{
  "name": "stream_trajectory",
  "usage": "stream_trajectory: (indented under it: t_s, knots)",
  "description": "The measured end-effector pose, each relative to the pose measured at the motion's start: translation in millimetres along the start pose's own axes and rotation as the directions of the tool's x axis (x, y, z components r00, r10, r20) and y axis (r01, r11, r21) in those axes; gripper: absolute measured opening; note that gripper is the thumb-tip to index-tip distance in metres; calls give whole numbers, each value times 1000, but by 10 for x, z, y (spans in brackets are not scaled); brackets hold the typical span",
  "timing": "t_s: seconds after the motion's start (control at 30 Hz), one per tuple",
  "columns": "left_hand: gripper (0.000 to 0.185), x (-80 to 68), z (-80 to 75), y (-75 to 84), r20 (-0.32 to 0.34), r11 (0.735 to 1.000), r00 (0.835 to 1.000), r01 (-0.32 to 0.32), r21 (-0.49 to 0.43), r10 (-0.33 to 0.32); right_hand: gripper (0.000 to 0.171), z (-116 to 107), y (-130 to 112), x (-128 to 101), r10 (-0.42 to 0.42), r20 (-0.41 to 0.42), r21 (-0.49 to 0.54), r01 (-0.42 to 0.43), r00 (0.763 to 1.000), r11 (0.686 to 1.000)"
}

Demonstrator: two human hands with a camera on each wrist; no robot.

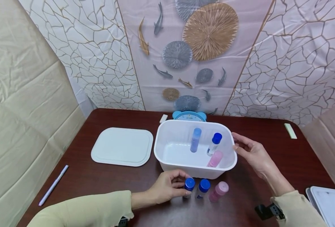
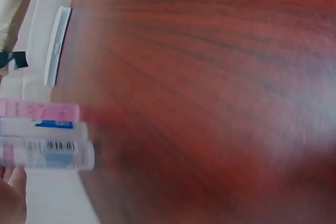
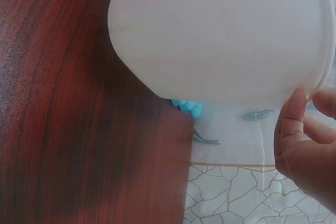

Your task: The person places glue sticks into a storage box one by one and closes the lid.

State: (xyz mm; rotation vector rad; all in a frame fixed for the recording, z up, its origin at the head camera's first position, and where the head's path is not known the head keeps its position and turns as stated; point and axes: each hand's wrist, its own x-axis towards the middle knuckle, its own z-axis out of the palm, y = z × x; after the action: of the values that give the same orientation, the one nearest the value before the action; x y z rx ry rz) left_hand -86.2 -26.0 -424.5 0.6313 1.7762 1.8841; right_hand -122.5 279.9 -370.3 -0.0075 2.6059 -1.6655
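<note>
Beside the white plastic tub [image 1: 178, 170], my left hand [image 1: 167, 187] pinches the leftmost of three small bottles in a row, a clear bottle with a blue cap [image 1: 189, 183]. Next to it stand another blue-capped bottle [image 1: 203, 186] and a pink bottle [image 1: 219, 191]. In the left wrist view the held bottle [image 2: 50, 153] shows a barcode. My right hand [image 1: 253, 154] grips the tub's right rim between thumb and fingers, also seen in the right wrist view. Inside the tub are a light blue bottle [image 1: 195, 140], a blue-capped clear bottle [image 1: 214, 144] and a pink bottle [image 1: 215, 159].
A white lid [image 1: 122, 146] lies left of the tub. Behind the tub are a blue dial scale [image 1: 189, 116] and a small white block [image 1: 163, 119]. A pen [image 1: 53, 185] lies far left; white flat trays [image 1: 330, 205] sit at right; a pale strip [image 1: 290, 130] lies back right.
</note>
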Motion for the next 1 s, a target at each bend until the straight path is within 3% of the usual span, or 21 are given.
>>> stream_trajectory:
  t_s: [0.13, 0.23, 0.33, 0.47, 0.57, 0.67, 0.77, 1.0]
  knots:
    - [33, -50, -60, 227, 81, 997, 996, -49, 60, 44, 56, 1, 1, -2, -15, -5, 9, 15, 1000, 1000]
    - [31, -51, -107, 508, 168, 991, 983, -85, 100, 67, 56, 2, 0, -1, -33, -10, 29, 33, 999, 999]
    - [32, -4, -143, 849, 211, 990, 976, -80, 115, 55, 56, 3, 0, -1, -38, -9, 33, 38, 999, 999]
    - [35, 157, -211, 1211, 160, 985, 983, -113, 127, 92, 55, 7, 8, -1, -36, -7, 16, 36, 999, 999]
    - [35, 328, -275, 1344, 75, 971, 985, -165, 172, 154, 55, 5, 15, 2, -33, -5, 7, 33, 999, 999]
    - [35, 504, -325, 1354, -9, 965, 987, -157, 212, 162, 56, 7, 22, 3, -31, -6, 8, 31, 1000, 999]
    - [35, 668, -344, 1233, -62, 969, 989, -118, 218, 134, 55, 7, 25, 0, -32, -10, -1, 32, 999, 999]
    - [35, 903, -294, 769, -70, 965, 997, -19, 263, 39, 56, -1, 10, 0, -18, -9, -26, 17, 1000, 1000]
